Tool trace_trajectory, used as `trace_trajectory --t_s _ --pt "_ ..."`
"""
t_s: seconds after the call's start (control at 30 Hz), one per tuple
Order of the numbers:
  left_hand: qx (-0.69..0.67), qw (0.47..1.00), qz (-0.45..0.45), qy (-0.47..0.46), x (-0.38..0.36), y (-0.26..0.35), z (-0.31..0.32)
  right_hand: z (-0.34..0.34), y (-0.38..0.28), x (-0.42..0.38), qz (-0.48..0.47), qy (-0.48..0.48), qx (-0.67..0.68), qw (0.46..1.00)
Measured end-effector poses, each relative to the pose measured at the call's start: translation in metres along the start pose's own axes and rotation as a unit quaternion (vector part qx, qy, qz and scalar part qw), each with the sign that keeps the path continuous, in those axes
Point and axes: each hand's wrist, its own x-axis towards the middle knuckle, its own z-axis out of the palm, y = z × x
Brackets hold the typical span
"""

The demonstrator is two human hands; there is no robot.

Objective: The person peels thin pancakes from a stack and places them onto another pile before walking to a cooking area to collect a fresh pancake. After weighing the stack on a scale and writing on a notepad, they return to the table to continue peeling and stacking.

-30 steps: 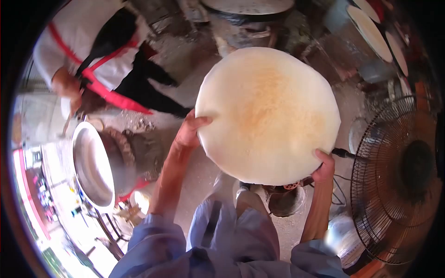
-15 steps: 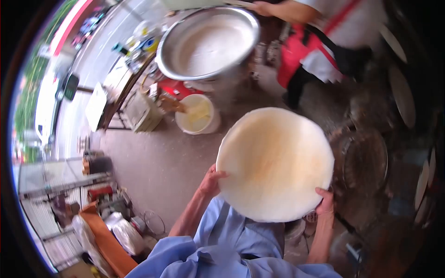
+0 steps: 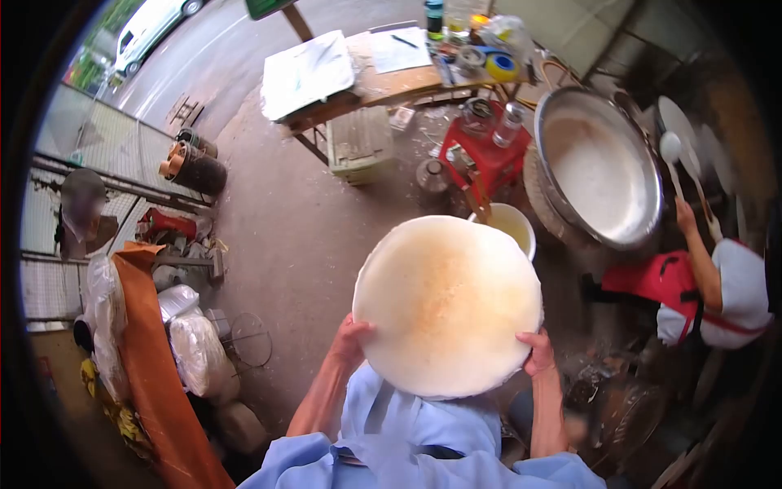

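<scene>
A large round off-white disc [image 3: 448,306], toasted brown toward its middle and slightly ragged at the rim, is held out in front of my body. It looks like a big flatbread. My left hand [image 3: 350,338] grips its left edge, with the thumb on top and the fingers hidden underneath. On the right edge, my right hand [image 3: 538,352] pinches the rim in the same way. Just beyond the disc stands a white bucket [image 3: 521,228] with pale yellow contents and a wooden handle in it, partly covered by the disc.
A wide metal basin [image 3: 599,171] with whitish contents stands ahead right. Beside it a person [image 3: 725,285] holds a long-handled ladle [image 3: 671,151]. A red stool [image 3: 487,151] carries jars, near a wooden table [image 3: 399,80] with papers. Bagged goods [image 3: 199,350] and an orange sheet [image 3: 155,342] lie left.
My view has turned left, so the basin, bucket and other person now appear farther right. Both hands keep hold of the disc, which looks lower and slightly left in view.
</scene>
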Motion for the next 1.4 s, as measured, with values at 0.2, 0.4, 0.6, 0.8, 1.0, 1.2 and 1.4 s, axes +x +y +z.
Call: trace_trajectory --t_s 0.2,0.4,0.6,0.8,1.0,1.2,1.4 --pt "-0.066 0.993 0.092 0.028 0.026 0.120 -0.040 0.143 -0.040 0.107 -0.002 -0.093 -0.045 0.995" --pt "-0.110 0.981 0.155 0.045 0.093 0.239 -0.075 0.277 -0.111 0.238 -0.017 -0.204 -0.132 0.970" --pt "-0.126 0.966 0.216 0.066 0.209 0.387 -0.088 0.422 -0.191 0.399 0.013 -0.280 -0.152 0.948" --pt "-0.140 0.962 0.213 0.100 0.321 0.510 -0.116 0.531 -0.240 0.533 0.026 -0.284 -0.202 0.937" --pt "-0.154 0.949 0.243 0.132 0.381 0.546 -0.179 0.535 -0.226 0.608 0.029 -0.206 -0.272 0.939" --pt "-0.152 0.909 0.157 0.354 0.318 0.466 -0.250 0.418 -0.207 0.566 0.011 0.039 -0.234 0.971" --pt "-0.074 0.880 -0.179 0.433 0.255 0.328 -0.331 0.273 -0.110 0.441 0.174 0.222 -0.255 0.925"
